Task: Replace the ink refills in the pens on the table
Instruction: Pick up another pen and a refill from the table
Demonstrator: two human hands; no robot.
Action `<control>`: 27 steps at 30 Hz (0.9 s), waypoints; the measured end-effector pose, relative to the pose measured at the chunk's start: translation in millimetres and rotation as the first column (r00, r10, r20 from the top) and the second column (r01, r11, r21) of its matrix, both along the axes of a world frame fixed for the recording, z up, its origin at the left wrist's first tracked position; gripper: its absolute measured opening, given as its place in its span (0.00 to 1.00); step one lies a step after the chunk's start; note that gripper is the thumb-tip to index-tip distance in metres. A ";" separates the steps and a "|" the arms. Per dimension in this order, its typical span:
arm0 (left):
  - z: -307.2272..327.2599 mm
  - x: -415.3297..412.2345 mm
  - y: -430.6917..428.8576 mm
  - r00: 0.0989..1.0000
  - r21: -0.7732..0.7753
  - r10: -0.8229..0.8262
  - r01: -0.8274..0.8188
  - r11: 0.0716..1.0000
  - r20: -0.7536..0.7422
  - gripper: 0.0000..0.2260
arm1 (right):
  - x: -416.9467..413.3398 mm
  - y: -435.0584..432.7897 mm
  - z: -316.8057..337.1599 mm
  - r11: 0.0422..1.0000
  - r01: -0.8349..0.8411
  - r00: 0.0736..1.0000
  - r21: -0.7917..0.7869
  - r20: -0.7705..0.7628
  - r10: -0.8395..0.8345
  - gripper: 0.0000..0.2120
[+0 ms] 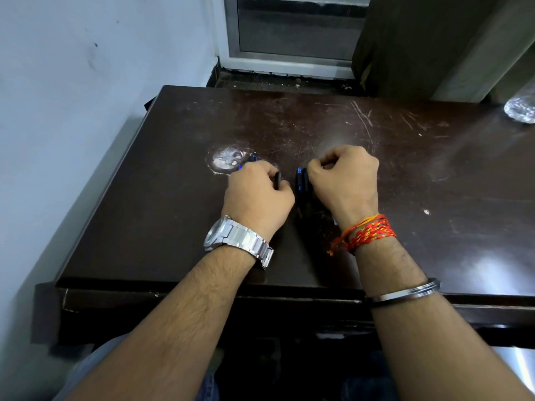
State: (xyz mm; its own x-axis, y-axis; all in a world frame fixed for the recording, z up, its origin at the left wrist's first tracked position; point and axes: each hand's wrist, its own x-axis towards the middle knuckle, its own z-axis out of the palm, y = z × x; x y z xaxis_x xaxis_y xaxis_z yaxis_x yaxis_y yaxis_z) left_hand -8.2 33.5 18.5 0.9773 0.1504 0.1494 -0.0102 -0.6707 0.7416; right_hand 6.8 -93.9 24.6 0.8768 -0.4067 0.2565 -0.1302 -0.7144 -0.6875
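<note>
My left hand [256,195], with a silver watch on its wrist, is closed around a dark pen part [278,180] whose black end sticks out by the thumb; a blue tip [254,158] shows beyond the knuckles. My right hand [346,180], with red threads on the wrist, has its fingers curled over a small bunch of dark blue pens [301,180] lying on the brown table [419,175]. Most of each pen is hidden under the hands. The hands sit close together at the table's middle.
A worn pale spot [227,160] marks the tabletop just beyond my left hand. A clear plastic bottle [521,110] lies at the far right edge. A wall runs along the left, a window and a curtain stand behind the table.
</note>
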 end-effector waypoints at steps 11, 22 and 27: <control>-6.9 23.9 40.1 0.962 0.172 0.180 -0.146 0.974 -0.203 0.08 | -1.7 9.9 -2.6 0.998 -0.064 0.998 0.025 -0.015 0.064 0.06; -6.3 28.3 40.0 0.969 0.277 0.088 -0.021 0.960 -0.231 0.09 | -5.5 16.9 0.4 0.991 -0.123 0.992 0.060 -0.018 0.124 0.05; -5.2 29.4 41.2 0.977 0.374 0.017 0.064 0.925 -0.211 0.10 | -4.6 17.6 -3.2 0.987 -0.156 0.988 0.047 0.001 0.156 0.05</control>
State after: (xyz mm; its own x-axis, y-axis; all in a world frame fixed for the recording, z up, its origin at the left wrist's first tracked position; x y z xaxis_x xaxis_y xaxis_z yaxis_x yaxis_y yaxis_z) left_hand 21.2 74.7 13.2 0.9949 0.0997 -0.0150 0.0967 -0.9017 0.4214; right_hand 2.2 -76.3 21.4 0.9310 -0.2767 0.2380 -0.0218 -0.6931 -0.7205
